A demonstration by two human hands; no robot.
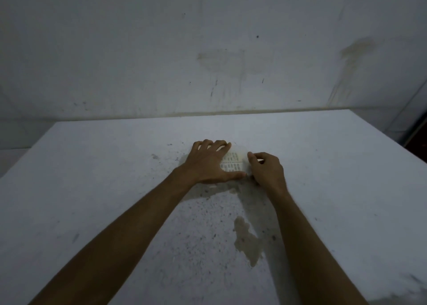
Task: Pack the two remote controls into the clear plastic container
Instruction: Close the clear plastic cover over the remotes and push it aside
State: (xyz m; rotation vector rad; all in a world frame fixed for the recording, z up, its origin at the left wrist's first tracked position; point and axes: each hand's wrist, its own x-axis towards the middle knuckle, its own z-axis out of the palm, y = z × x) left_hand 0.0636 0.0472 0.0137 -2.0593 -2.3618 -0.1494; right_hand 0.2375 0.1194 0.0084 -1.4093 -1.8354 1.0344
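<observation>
The clear plastic container (240, 153) lies on the white table (115, 189) at the middle of the view. Through it I see two pale remote controls side by side with rows of dark buttons, one farther (231, 156) and one nearer (231, 166). My left hand (208, 163) lies over the container's left part, fingers curled over its far edge and thumb along its near edge. My right hand (265, 170) is closed at the container's right end, fingertips pinching its edge. The container's left and right ends are hidden by my hands.
A brownish stain (247, 240) marks the table in front of the container, with dark specks scattered around it. A stained white wall (208, 50) rises right behind the table's far edge. The table's right edge runs diagonally at the far right.
</observation>
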